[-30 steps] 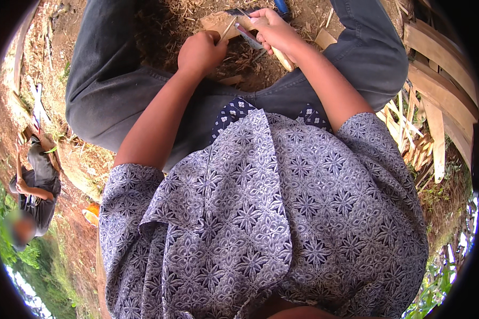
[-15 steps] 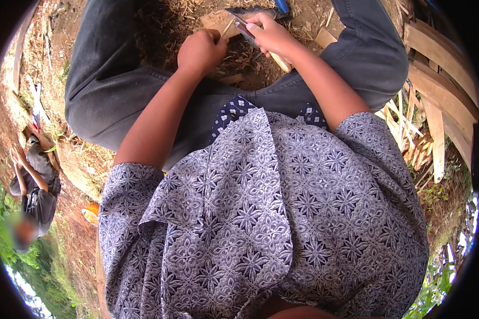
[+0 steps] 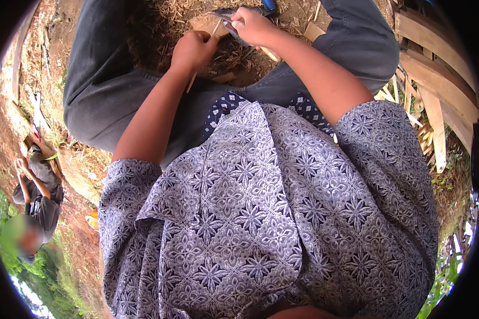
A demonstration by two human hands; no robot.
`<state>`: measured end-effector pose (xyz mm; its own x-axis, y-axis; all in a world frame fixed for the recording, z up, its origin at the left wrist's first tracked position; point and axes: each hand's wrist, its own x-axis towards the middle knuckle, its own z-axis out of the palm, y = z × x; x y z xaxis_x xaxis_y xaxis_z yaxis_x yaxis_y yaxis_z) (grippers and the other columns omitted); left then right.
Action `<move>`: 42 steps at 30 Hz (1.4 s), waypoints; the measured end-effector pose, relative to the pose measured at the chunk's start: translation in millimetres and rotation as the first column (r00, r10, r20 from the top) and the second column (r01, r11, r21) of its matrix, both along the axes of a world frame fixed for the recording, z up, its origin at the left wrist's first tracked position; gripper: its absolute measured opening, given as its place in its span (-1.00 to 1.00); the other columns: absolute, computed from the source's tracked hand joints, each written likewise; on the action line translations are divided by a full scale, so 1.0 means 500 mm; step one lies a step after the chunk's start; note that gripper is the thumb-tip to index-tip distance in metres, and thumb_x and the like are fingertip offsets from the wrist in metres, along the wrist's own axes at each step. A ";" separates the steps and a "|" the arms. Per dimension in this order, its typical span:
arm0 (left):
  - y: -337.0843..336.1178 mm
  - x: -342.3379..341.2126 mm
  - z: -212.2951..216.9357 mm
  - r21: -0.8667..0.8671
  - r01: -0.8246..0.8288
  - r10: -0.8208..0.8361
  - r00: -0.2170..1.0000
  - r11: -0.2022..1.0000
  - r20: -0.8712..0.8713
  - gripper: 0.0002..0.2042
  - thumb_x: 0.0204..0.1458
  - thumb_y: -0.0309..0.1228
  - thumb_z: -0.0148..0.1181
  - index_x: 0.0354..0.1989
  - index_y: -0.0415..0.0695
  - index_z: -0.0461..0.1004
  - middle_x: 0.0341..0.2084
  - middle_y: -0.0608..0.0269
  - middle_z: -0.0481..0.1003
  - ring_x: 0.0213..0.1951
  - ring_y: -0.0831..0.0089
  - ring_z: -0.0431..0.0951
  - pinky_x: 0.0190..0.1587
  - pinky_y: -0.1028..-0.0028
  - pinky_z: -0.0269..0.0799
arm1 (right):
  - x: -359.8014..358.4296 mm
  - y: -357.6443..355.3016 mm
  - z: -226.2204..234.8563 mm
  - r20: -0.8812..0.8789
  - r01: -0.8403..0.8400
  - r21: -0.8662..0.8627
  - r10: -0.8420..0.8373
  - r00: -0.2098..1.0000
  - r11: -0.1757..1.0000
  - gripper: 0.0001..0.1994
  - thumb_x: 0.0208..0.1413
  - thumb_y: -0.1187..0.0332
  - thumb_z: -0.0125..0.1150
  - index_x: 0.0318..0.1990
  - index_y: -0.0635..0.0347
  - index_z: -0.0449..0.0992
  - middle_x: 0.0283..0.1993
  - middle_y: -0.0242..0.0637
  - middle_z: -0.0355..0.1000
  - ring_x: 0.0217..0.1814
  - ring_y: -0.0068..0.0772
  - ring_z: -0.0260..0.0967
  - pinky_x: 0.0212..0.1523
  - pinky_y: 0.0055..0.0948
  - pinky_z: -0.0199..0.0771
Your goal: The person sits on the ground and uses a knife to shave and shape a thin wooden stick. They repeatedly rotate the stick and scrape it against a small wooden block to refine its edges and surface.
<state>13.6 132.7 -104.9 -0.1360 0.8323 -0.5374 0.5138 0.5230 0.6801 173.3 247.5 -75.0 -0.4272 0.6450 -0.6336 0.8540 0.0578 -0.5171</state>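
My left hand (image 3: 193, 50) is closed around a thin wooden stick (image 3: 216, 27). One end of it stands out past the thumb, and the other shows below the wrist. In my right hand (image 3: 253, 26) is a knife; its dark blade (image 3: 221, 17) points left, over the tip of the stick. The pale handle (image 3: 271, 54) sticks out under the right wrist. Beyond the hands, a flat piece of wood (image 3: 201, 22) lies on the ground between my legs. Whether the blade touches the stick, I cannot tell.
A blue-ended dark object (image 3: 269, 4) lies beyond my right hand. A wood offcut (image 3: 314, 32) rests by my right leg, and shavings cover the ground. Long planks (image 3: 436, 34) and split sticks are stacked at right. Another person (image 3: 40, 186) sits far left.
Both hands appear slightly farther left and up in the picture. The knife has shifted along the stick's tip, and the stick's lower end now shows below my left wrist.
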 end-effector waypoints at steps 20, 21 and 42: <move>-0.031 -0.085 0.035 -0.172 -0.255 0.308 0.758 0.951 0.575 -0.59 0.39 -0.12 -0.09 -0.17 -0.18 0.62 -0.71 0.52 0.20 -0.63 0.71 0.16 -0.56 0.57 0.05 | -0.014 0.081 -0.025 -0.079 0.059 -0.481 -0.110 0.991 0.875 -0.59 0.37 0.00 0.02 0.25 -0.10 0.29 -0.44 -0.56 0.22 -0.56 -0.78 0.11 -0.60 -0.67 0.17; -0.039 -0.086 0.057 -0.123 -0.285 0.299 0.732 0.951 0.613 -0.60 0.39 -0.14 -0.10 -0.13 -0.19 0.59 -0.69 0.53 0.20 -0.63 0.72 0.14 -0.56 0.59 0.04 | -0.009 0.092 -0.009 -0.120 0.063 -0.489 -0.139 0.983 0.870 -0.58 0.36 -0.03 0.03 0.25 -0.13 0.29 -0.46 -0.58 0.20 -0.59 -0.80 0.08 -0.61 -0.68 0.15; -0.072 -0.019 0.342 0.079 -0.451 0.261 0.640 0.889 0.723 -0.59 0.42 -0.14 -0.18 -0.05 -0.24 0.49 -0.58 0.48 0.29 -0.62 0.76 0.17 -0.61 0.65 0.03 | -0.037 -0.002 0.210 -0.769 0.010 -0.469 -0.414 0.488 0.883 -0.55 0.28 0.04 0.21 -0.07 0.36 0.54 -0.68 -0.56 0.18 -0.68 -0.74 0.11 -0.59 -0.62 0.16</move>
